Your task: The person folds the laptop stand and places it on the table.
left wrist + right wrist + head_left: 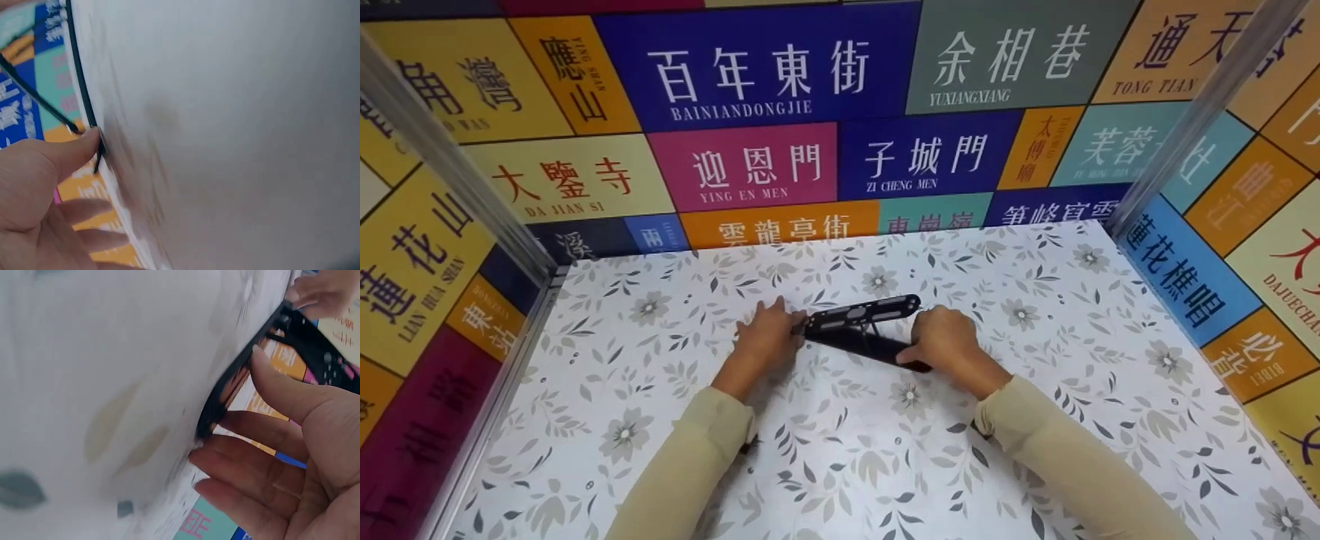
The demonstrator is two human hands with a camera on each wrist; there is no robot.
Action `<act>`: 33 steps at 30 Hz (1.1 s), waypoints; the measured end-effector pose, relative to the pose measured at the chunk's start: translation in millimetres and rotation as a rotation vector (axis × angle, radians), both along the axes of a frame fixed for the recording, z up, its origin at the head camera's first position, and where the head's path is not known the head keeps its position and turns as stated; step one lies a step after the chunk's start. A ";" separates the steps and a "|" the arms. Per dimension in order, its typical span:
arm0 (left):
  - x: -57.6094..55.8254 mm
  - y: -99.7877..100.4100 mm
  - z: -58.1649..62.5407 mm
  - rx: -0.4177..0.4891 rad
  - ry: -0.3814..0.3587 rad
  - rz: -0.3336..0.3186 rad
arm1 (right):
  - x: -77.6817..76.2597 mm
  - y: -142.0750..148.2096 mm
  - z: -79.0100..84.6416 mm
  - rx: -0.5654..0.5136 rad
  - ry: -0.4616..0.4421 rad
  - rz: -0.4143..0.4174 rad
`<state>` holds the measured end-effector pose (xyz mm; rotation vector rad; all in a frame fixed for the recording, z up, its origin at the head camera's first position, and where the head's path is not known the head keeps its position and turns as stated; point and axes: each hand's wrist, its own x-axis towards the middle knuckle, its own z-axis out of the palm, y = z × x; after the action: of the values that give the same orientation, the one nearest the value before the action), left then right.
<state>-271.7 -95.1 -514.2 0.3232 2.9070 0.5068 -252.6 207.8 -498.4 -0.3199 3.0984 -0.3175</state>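
Observation:
A black folding stand (862, 343) is on the white patterned tabletop, its slotted upper plate raised in a narrow V above the glossy lower plate, with a thin brace between them. At its joined left end, my left hand (769, 341) holds the corner. The left wrist view shows the thumb (84, 147) against that end and several fingers extended below; one finger seems hidden. My right hand (949, 345) grips the free end of the lower plate. In the right wrist view, the thumb (275, 385) lies along one side of the plate, with fingers on the other.
The tabletop (840, 450) has a grey leaf and flower print. Colourful sign-covered panels (757, 67) stand behind and at both sides. Metal corner posts (1200, 120) rise at the back corners.

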 end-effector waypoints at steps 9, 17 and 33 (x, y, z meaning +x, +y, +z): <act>24.5 37.7 14.6 0.126 0.304 -0.049 | -33.8 32.4 -0.5 -0.282 -0.302 0.007; 25.7 56.7 12.5 0.216 0.343 -0.010 | -48.3 27.6 2.8 -0.248 -0.469 0.011; 29.5 68.0 6.9 0.240 0.422 0.059 | -44.1 10.0 -1.3 -0.115 -0.368 -0.024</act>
<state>-242.2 -27.1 -507.4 0.4225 3.2699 0.8998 -296.7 217.8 -499.7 -0.1986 2.7303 -0.4948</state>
